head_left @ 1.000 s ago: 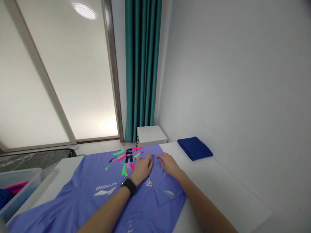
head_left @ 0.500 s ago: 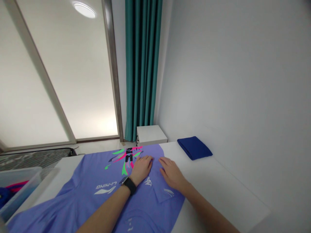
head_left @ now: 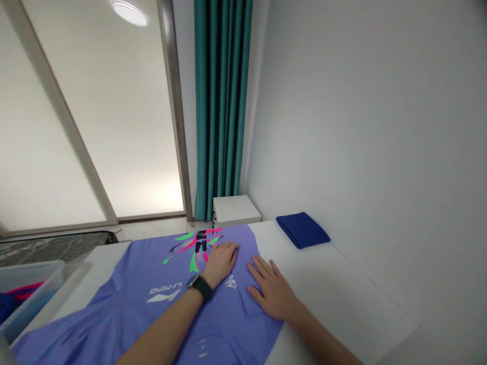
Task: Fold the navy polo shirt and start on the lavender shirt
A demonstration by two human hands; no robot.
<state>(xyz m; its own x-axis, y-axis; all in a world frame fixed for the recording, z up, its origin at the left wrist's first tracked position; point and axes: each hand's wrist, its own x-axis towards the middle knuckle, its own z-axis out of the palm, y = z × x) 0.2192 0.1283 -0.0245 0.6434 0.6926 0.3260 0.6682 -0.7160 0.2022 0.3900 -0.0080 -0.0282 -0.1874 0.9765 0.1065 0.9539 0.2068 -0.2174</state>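
Note:
A purple T-shirt (head_left: 144, 274) lies spread over the white table, with a colourful print near its far edge and white lettering on the chest. On its far part, just right of the print, rests my left hand (head_left: 221, 261), palm down, a dark watch (head_left: 200, 287) on the wrist. My right hand (head_left: 273, 291) lies flat on the shirt's right side with its fingers spread, covering part of the sleeve. Neither hand grasps the cloth.
Beyond my right hand a folded dark blue cloth (head_left: 303, 230) sits on the white table (head_left: 327, 299) by the wall. At left stands a clear plastic bin (head_left: 53, 284) with red and blue fabric inside. A white cabinet (head_left: 236, 208) is behind the table, near a green curtain (head_left: 222, 111).
My right hand has slid a little nearer to me across the shirt, and its fingers have spread. The left hand stays in place.

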